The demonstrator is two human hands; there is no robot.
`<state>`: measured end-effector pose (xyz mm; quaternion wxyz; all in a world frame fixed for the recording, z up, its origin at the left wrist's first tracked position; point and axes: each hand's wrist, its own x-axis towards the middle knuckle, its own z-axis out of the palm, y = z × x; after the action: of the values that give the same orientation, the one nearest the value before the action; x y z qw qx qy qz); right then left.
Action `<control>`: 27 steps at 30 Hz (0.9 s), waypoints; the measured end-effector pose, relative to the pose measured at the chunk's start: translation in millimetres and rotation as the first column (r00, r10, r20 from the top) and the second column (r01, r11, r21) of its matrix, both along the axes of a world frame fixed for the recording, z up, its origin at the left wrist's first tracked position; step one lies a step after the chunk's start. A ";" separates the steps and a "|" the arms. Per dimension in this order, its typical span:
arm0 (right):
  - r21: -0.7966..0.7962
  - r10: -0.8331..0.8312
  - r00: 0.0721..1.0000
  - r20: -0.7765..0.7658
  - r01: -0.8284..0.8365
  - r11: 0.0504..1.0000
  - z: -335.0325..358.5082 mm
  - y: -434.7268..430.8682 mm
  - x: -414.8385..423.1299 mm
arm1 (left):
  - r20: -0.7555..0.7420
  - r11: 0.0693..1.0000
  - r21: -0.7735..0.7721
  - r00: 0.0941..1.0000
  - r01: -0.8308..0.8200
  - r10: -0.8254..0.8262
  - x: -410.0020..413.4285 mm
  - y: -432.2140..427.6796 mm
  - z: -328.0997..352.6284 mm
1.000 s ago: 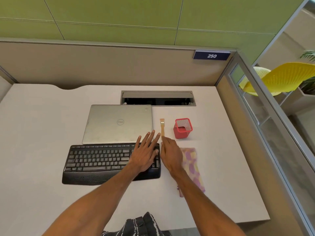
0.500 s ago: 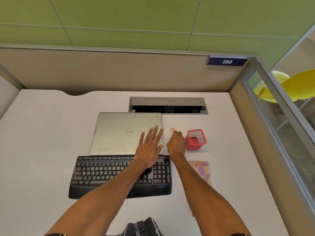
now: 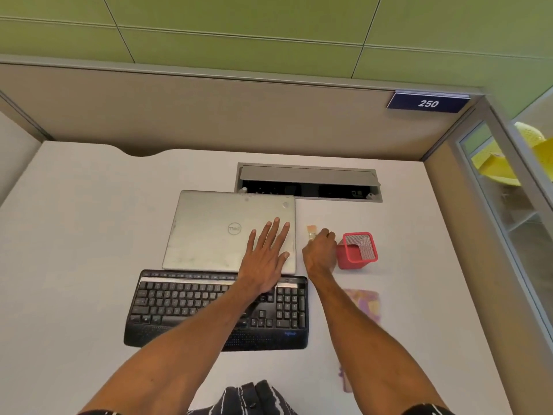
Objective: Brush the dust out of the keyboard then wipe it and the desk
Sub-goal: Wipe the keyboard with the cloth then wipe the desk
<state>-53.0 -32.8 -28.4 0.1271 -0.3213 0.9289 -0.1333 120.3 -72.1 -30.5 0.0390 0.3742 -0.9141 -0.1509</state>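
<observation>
A black keyboard (image 3: 191,304) lies on the white desk (image 3: 74,235) in front of me. My left hand (image 3: 266,253) rests flat with fingers spread across the laptop's near right corner and the keyboard's top edge. My right hand (image 3: 320,250) is curled over the handle of a small wooden brush (image 3: 311,230), whose bristle end pokes out beyond the fingers. The handle is hidden under the hand. A pink and yellow patterned cloth (image 3: 363,304) lies right of the keyboard, partly behind my right forearm.
A closed silver laptop (image 3: 215,232) sits just behind the keyboard. A red mesh pen cup (image 3: 357,250) stands right beside my right hand. An open cable box (image 3: 308,182) is set in the desk further back. Partition walls close the back and right sides.
My right hand reached forward from beside the keyboard and closed over the brush. My left hand slid forward from the keyboard onto the laptop's corner.
</observation>
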 end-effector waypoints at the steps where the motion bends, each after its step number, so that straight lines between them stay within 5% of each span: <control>1: -0.003 -0.016 1.000 0.020 0.016 1.000 0.5 0.0 0.3 | 0.003 1.000 -0.003 1.000 -0.002 0.002 0.4 0.4 0.7; 11: -0.052 -0.021 0.992 0.121 0.028 0.998 5.4 6.9 9.2 | 0.020 1.000 -0.023 1.000 0.012 -0.011 19.0 7.6 17.3; 27: -0.480 -0.052 0.999 0.009 0.050 0.876 105.2 79.8 -5.9 | 0.017 0.990 -0.079 0.993 0.120 -0.119 2.5 35.5 36.0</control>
<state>-58.9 47.0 76.9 0.0382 -0.3183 0.8754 -0.3618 122.8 -36.5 5.5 0.0393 0.3180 -0.9404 -0.1139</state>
